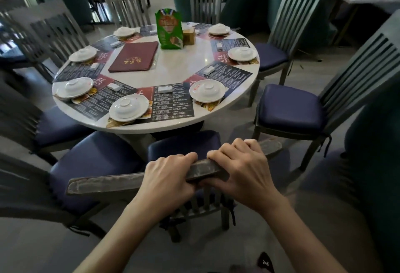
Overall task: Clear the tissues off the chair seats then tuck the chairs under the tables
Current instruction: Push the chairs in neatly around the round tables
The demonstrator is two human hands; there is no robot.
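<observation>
Grips the top rail of the chair (104, 182) with left hand (168, 177) and right hand (240, 171) side by side; finds its blue seat (179, 145) at the round worktop's (179, 66) near edge.

Before me the chair (112, 182) is worn grey with a dark blue seat cushion (179, 146). The surface (179, 66) is white, with black-and-red printed placemats (173, 105), white plates (143, 102), a gold-lettered maroon menu (134, 56) and a green card (168, 32).
</observation>
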